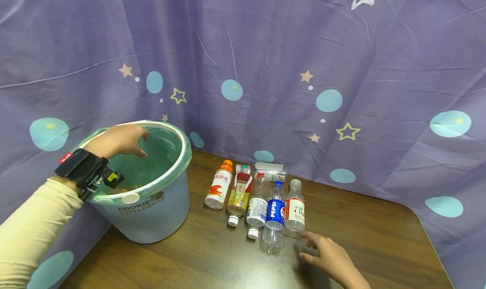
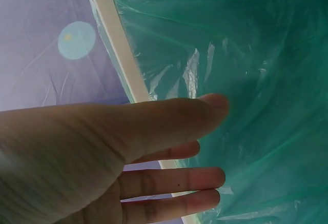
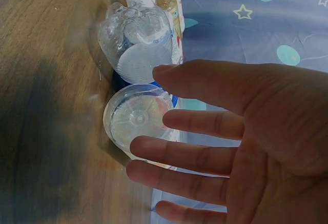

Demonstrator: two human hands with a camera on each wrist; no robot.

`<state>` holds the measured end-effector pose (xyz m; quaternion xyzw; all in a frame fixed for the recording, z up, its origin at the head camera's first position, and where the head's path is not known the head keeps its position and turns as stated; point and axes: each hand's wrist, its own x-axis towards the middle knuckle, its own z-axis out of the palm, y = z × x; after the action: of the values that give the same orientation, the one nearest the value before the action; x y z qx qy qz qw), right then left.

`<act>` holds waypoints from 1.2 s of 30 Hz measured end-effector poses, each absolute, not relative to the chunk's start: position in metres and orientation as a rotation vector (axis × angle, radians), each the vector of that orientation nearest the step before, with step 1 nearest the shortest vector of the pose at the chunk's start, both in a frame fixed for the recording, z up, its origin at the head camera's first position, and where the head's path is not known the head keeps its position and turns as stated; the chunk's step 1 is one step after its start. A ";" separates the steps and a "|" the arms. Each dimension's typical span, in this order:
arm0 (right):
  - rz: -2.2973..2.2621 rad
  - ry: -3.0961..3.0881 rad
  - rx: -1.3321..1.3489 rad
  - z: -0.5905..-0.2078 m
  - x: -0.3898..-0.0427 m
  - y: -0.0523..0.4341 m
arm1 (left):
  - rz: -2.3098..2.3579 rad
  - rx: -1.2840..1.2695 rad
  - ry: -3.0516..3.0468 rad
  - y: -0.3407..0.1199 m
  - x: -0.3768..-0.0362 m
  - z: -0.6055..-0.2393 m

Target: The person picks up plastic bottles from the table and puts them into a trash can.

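My left hand (image 1: pixel 127 140) hovers over the mouth of a bin (image 1: pixel 152 221) lined with a green plastic bag (image 2: pixel 266 106). Its fingers are loosely bent with nothing between them. On the table, my right hand (image 1: pixel 328 255) is spread just beside the base of a clear bottle with a white and red label (image 1: pixel 295 211). The right wrist view shows that bottle's round base (image 3: pixel 138 116) by the fingertips; whether they touch cannot be told. Left of it lies a Pepsi bottle (image 1: pixel 275 213), then a clear bottle with a white label (image 1: pixel 257 211).
Further left lie a bottle with yellowish liquid (image 1: pixel 238 196) and an orange-capped bottle (image 1: pixel 220 185). Behind them a clear bottle (image 1: pixel 270 171) lies crosswise. A purple curtain (image 1: pixel 265 48) hangs behind the wooden table (image 1: pixel 364 221). Something colourful, unclear, sits inside the bin.
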<state>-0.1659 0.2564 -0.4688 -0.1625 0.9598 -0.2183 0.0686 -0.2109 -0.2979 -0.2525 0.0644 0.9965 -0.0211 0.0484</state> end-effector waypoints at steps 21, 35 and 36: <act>-0.636 2.885 -0.453 -0.471 -0.169 0.255 | -0.034 0.224 3.075 -0.295 -0.209 -0.248; -0.645 2.886 -0.448 -0.471 -0.169 0.256 | -0.242 0.437 3.321 -0.240 -0.187 -0.225; -0.645 2.885 -0.448 -0.471 -0.169 0.256 | -0.254 0.468 3.352 -0.235 -0.185 -0.225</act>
<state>-0.1694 0.2558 -0.4711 -0.1495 0.9621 -0.2150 0.0760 -0.1852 -0.2349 -0.2246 0.1367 0.9798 -0.0741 -0.1261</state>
